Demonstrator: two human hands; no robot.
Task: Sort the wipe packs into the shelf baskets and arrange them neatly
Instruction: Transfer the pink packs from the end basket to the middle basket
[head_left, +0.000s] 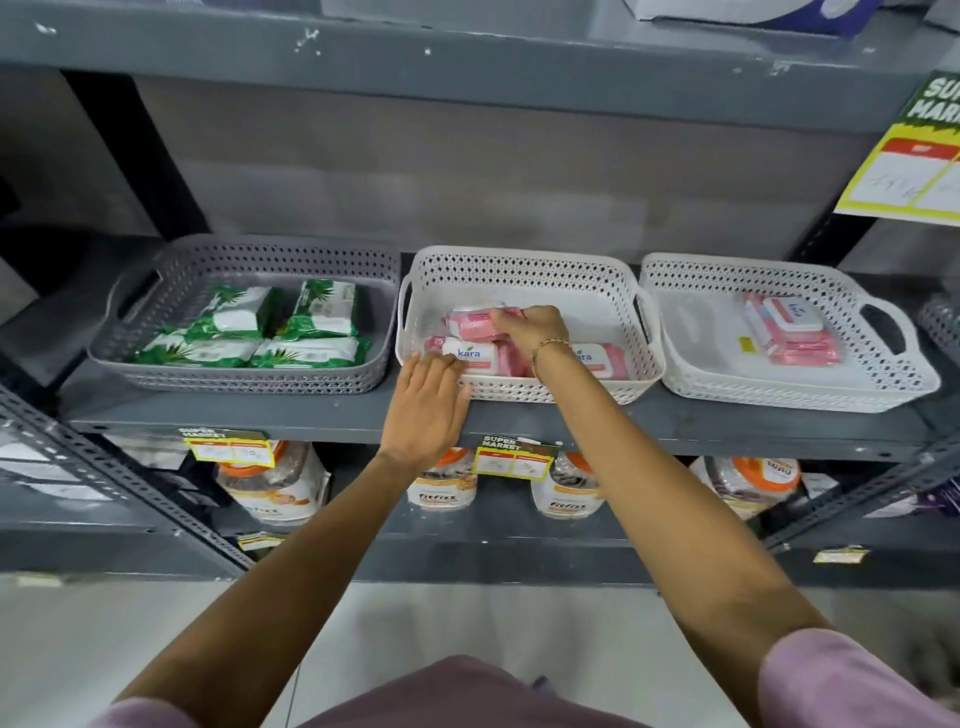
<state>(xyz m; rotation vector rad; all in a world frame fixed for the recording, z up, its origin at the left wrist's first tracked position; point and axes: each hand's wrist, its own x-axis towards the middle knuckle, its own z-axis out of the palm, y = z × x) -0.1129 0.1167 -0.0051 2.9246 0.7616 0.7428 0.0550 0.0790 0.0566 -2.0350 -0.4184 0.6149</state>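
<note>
Three perforated baskets stand side by side on the grey shelf. The grey basket (156, 364) on the left holds several green wipe packs (322, 309). The middle white basket (524, 270) holds several pink wipe packs (478, 356). My right hand (535, 327) reaches into it and grips a pink pack (470, 318) lying on top of the others. My left hand (426, 405) rests with spread fingers on this basket's front left rim, touching a pack there. The right white basket (691, 364) holds a stack of pink packs (789, 332).
Yellow price tags (511, 457) hang from the shelf's front edge (727, 431). The shelf below carries orange-lidded jars (275, 483). A large yellow sign (914, 161) hangs at the upper right. Slanted metal uprights flank both sides.
</note>
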